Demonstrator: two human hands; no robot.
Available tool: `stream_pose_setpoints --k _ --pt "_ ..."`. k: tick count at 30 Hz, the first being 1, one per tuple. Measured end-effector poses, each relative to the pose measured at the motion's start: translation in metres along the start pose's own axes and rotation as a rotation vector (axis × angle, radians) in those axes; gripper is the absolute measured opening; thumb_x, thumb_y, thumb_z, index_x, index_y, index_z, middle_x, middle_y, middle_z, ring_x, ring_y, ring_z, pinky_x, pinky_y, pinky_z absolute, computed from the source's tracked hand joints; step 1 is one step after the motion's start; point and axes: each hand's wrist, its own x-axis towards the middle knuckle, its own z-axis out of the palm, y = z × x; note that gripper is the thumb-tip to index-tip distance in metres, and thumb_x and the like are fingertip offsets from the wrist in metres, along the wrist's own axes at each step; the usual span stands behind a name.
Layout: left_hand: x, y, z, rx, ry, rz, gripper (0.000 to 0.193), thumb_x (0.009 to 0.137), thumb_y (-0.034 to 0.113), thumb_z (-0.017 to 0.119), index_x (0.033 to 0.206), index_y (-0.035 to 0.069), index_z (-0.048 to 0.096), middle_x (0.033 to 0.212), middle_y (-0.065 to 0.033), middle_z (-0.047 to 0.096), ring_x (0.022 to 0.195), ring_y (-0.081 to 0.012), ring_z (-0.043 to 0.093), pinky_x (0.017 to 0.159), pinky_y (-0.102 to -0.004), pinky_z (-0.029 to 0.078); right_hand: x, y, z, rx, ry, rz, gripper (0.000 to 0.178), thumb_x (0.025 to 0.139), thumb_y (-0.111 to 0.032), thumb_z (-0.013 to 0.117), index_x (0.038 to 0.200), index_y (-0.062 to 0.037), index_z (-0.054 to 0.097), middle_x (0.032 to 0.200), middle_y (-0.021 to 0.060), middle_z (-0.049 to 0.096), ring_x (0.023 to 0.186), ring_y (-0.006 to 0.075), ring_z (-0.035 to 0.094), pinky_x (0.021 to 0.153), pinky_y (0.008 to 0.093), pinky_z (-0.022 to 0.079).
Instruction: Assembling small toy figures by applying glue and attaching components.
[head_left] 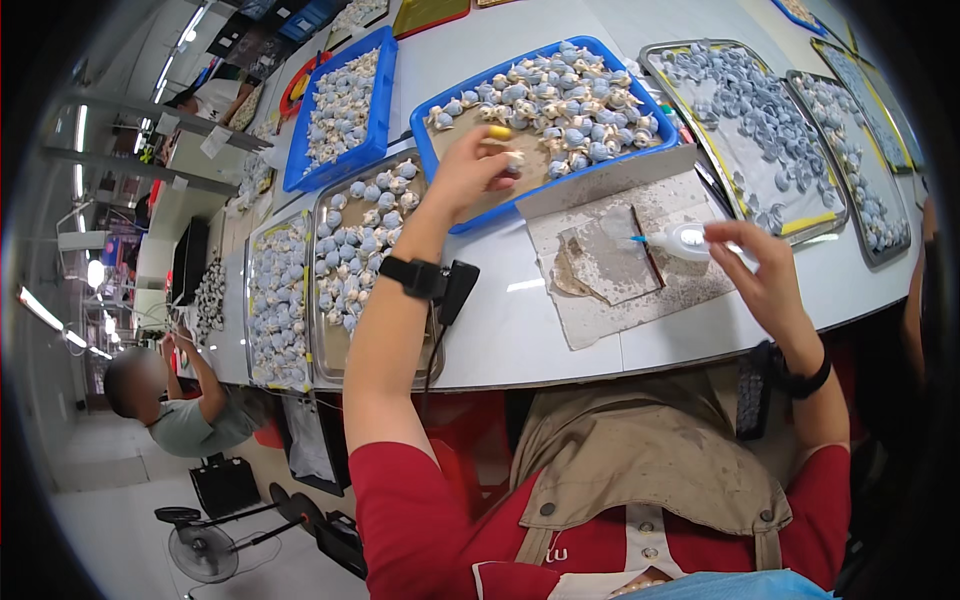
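My left hand (pixel 468 178) is over the near-left part of a blue tray (pixel 425 150). Its fingers pinch a small cream-coloured figurine piece (pixel 514 160), partly hidden by them; one fingertip wears a yellow cover (pixel 499 132). More small blue-and-cream figurines (pixel 575 105) are heaped in that tray. To the right, my right hand (pixel 757 268) has its fingers stretched and apart at the rear end of a white squeeze bottle (pixel 685 239) with a blue tip. The bottle's tip points left, by a thin dark stick (pixel 647 245) on a stained cardboard sheet (pixel 600 322).
Metal trays of blue-and-cream pieces (pixel 365 240) stand at left, beyond them another blue tray (pixel 345 110). At right, a tray holds blue shell-like parts (pixel 760 120). Pens lie beside it. Another person (pixel 200 400) works at far left, near a floor fan (pixel 203 552).
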Motion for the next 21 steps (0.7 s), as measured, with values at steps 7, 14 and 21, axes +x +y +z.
stream_pose_setpoints --k 7,14,21 --pt "-0.051 -0.017 -0.007 -0.536 0.095 0.039 0.03 0.084 0.006 0.057 0.112 0.001 0.047 0.098 -0.0148 0.059 0.086 -0.0191 0.061 0.067 -0.0196 0.051 0.005 0.026 0.005 -0.322 -0.143 -0.007 0.036 0.078 -0.013 0.065 0.109 0.0008 0.053 0.1 0.0159 0.056 0.093 0.0302 0.054 0.079 0.0347 0.044" --pt "-0.15 -0.031 0.09 -0.857 -0.254 -0.234 0.03 0.089 0.013 0.051 0.116 0.002 0.044 0.111 -0.019 0.053 0.095 -0.028 0.06 0.067 -0.0257 0.055 -0.012 0.011 0.008 -0.229 -0.26 0.236 0.038 0.073 -0.013 0.068 0.104 0.0015 0.05 0.096 0.0149 0.055 0.082 0.0274 0.056 0.072 0.0323 0.045" --pt "-0.151 -0.062 0.139 -0.922 -0.318 -0.23 0.031 0.089 0.009 0.051 0.119 0.001 0.045 0.109 -0.0122 0.054 0.087 -0.0128 0.058 0.071 -0.019 0.051 -0.052 -0.009 0.017 0.48 0.038 0.315 0.027 0.079 -0.01 0.065 0.101 -0.0014 0.05 0.089 0.0019 0.056 0.079 0.0065 0.052 0.066 0.021 0.042"
